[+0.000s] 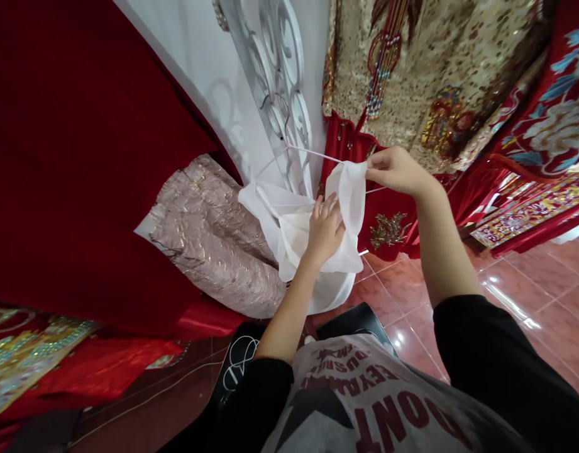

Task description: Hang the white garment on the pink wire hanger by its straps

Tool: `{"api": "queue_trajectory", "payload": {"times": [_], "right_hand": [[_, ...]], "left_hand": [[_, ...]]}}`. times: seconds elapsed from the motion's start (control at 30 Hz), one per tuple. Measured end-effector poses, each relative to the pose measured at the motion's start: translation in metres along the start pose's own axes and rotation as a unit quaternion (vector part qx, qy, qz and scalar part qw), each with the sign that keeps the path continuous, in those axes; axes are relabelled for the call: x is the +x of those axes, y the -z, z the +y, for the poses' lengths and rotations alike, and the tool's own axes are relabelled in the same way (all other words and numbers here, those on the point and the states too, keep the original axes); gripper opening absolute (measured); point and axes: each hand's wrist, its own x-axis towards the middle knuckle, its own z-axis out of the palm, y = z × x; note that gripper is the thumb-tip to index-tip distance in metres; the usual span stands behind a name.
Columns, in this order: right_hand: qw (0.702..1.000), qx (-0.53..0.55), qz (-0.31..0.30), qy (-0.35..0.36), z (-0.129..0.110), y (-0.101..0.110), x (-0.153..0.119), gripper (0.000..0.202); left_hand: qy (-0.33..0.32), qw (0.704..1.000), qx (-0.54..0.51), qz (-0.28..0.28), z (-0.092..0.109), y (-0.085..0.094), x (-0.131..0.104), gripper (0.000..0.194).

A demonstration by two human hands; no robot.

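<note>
The right hand (397, 171) pinched a white garment (352, 204) that, to its left, the half-spread left hand (325, 229) apparently only touched.

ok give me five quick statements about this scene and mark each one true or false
1. The right hand pinches the edge of the white fabric. True.
2. The left hand hangs well away from the white fabric. False: it is on the fabric, fingers spread.
3. A thin hanger shows in front of the white scrollwork. True.
4. The floor is plain grey carpet. False: it is shiny reddish tile.
5. Both of the person's sleeves are black. True.
</note>
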Motion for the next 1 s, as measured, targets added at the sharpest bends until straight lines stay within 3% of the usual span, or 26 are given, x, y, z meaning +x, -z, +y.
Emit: {"api": "queue_trajectory", "payload": {"times": [0.1,0.27,0.37,0.43,0.5,0.53,0.57,0.63,0.73,0.83,0.9,1.0], "right_hand": [[0.995,-0.068,-0.076,0.006,-0.011,0.004,0.017,0.020],[0.991,-0.125,0.040,0.009,-0.021,-0.025,0.007,0.026],[0.991,-0.120,0.062,-0.003,-0.013,-0.045,-0.009,0.034],[0.990,-0.116,0.080,-0.014,-0.004,-0.052,-0.015,0.044],[0.988,-0.110,0.105,-0.019,0.003,-0.055,-0.016,0.049],[0.988,-0.105,0.116,-0.016,0.006,-0.056,-0.015,0.049],[0.987,-0.099,0.126,-0.011,0.009,-0.056,-0.014,0.049],[0.984,-0.085,0.156,0.004,0.012,-0.057,-0.010,0.046],[0.970,-0.067,0.233,0.034,0.004,-0.060,-0.005,0.039],[0.960,-0.027,0.266,0.085,-0.020,-0.073,-0.007,0.028],[0.968,0.021,0.197,0.153,-0.040,-0.091,-0.011,0.023],[0.967,0.070,0.015,0.243,-0.060,-0.131,-0.015,0.026]], "left_hand": [[0.005,1.000,-0.025,0.003,-0.004,-0.002,0.000,0.059],[-0.024,0.993,-0.089,0.073,-0.014,0.004,-0.009,0.054],[-0.016,0.977,-0.071,0.198,-0.029,0.026,-0.022,0.045],[0.045,0.947,-0.017,0.317,-0.046,0.049,-0.031,0.043],[0.147,0.899,0.045,0.410,-0.068,0.073,-0.036,0.058],[0.197,0.879,0.068,0.428,-0.080,0.083,-0.037,0.074],[0.235,0.867,0.075,0.433,-0.092,0.092,-0.038,0.092],[0.274,0.869,0.029,0.410,-0.111,0.102,-0.036,0.116],[0.277,0.880,-0.071,0.379,-0.123,0.097,-0.033,0.119],[0.274,0.861,-0.062,0.424,-0.116,0.076,-0.035,0.110],[0.282,0.841,-0.040,0.461,-0.109,0.060,-0.039,0.096],[0.301,0.825,-0.070,0.473,-0.101,0.040,-0.046,0.065]]}}
